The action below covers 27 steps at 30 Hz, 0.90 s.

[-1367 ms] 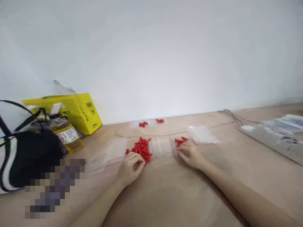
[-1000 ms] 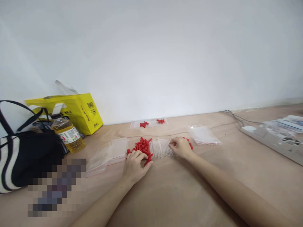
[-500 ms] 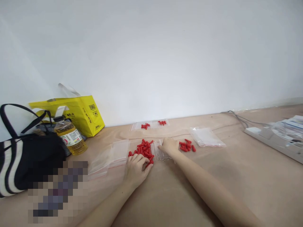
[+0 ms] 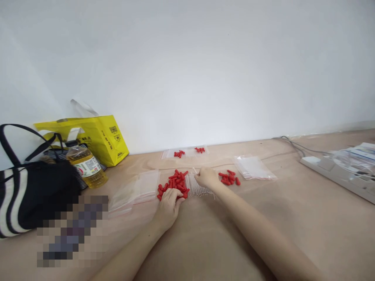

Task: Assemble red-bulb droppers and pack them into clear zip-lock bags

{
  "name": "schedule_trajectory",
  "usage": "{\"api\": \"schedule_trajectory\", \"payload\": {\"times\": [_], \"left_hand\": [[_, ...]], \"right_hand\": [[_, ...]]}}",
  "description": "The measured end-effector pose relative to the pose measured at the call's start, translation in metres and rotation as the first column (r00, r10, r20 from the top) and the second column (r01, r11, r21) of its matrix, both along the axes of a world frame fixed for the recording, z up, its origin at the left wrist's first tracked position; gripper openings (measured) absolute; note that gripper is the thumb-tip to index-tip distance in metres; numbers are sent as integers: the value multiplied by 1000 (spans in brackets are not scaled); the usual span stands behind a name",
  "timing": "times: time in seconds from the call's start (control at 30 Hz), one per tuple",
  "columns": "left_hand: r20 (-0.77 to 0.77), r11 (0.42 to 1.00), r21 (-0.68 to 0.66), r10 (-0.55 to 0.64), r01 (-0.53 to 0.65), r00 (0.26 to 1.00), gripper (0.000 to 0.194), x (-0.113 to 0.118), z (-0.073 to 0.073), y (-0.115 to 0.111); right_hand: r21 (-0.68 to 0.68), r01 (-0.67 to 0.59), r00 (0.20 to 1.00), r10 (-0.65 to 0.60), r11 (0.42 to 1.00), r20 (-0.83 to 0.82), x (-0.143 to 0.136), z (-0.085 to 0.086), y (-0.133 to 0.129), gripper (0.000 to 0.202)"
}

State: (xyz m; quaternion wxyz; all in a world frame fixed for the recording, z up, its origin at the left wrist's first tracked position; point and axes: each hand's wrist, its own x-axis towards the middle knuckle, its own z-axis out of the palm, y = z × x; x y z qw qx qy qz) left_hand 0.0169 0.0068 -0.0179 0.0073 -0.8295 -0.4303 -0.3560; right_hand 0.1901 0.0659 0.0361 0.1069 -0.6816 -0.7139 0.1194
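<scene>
Our thin, whitish sticks (image 4: pixel 199 190) lay side by side; our right hand (image 4: pixel 207 178), shifted leftward since earlier, pinched one. Our left hand (image 4: pixel 169 200) curled over red pieces (image 4: pixel 176 180), its grip unclear.

The right hand (image 4: pixel 207 177) seems to hide some thin pale sticks (image 4: pixel 193 186).

We see the wall (image 4: pixel 187 74) brightest above the far edge of the surface (image 4: pixel 293 203), soft shadow (image 4: pixel 230 228) beside the right forearm (image 4: pixel 252 222), pixelation (image 4: pixel 73 230) leftward.
</scene>
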Motion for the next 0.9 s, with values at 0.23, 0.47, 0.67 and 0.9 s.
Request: {"api": "schedule_trajectory", "payload": {"times": [0.23, 0.47, 0.67, 0.9], "left_hand": [[71, 998, -55, -32, 35, 997, 31, 8, 7, -9], [350, 936, -331, 1, 123, 937, 19, 26, 8, -7], [612, 823, -520, 173, 228, 772, 15, 39, 6, -9], [636, 802, -539, 188, 256, 749, 14, 37, 7, -12]], "right_hand": [[240, -87, 986, 118, 967, -115, 45, -6, -32, 21], [537, -277, 887, 427, 796, -174, 68, -42, -51, 19], [585, -387, 877, 480, 713, -5, 64, -62, -62, 27], [532, -414, 867, 499, 739, -18, 61, -65, -67, 25]]}}
